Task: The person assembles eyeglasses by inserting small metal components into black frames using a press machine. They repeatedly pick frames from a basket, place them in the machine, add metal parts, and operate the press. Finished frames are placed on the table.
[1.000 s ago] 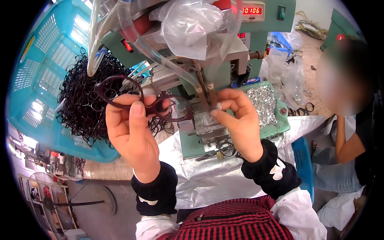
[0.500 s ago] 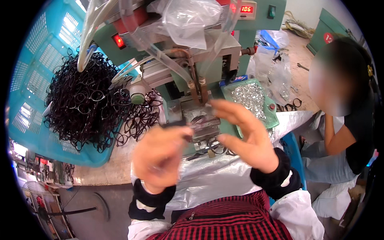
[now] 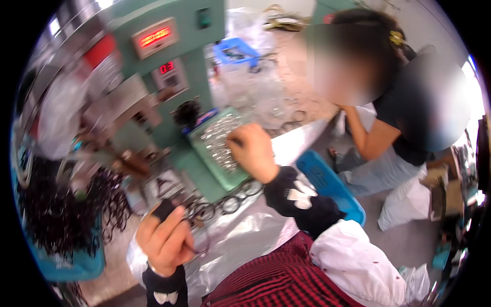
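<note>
- We read the step as a reload: the right hand [image 3: 254,151] is down in the green tray [image 3: 225,176] of small silvery parts [image 3: 217,140], fingers curled onto the pile as if picking one. Whether a piece is already pinched we cannot tell, the fingertips are hidden.
- The tray sits against the base of the green machine [image 3: 176,77], on the side toward the co-worker.
- The left hand [image 3: 166,238] is held low in front of the machine, nearer our body, clenched on a dark eyeglass frame [image 3: 197,225]; thumb on top, part of the frame poking out past the fingers.
- So frame and parts are apart: the frame in the left grip, the parts under the right grip, tray between hand and machine.
- In our judgement, the next move calls for lifting one small part cleanly and bringing it and the frame together at the machine's work point; blur makes that point hard to locate.
- More dark frames [image 3: 225,202] lie loose on the desk just before the machine, on clear plastic sheet [image 3: 245,240].
- A heap of dark frames fills the teal basket [image 3: 76,263], left of the machine.
- Right of the machine a seated person [image 3: 404,117] bends over their own work; a blue stool [image 3: 327,181] stands between.
</note>
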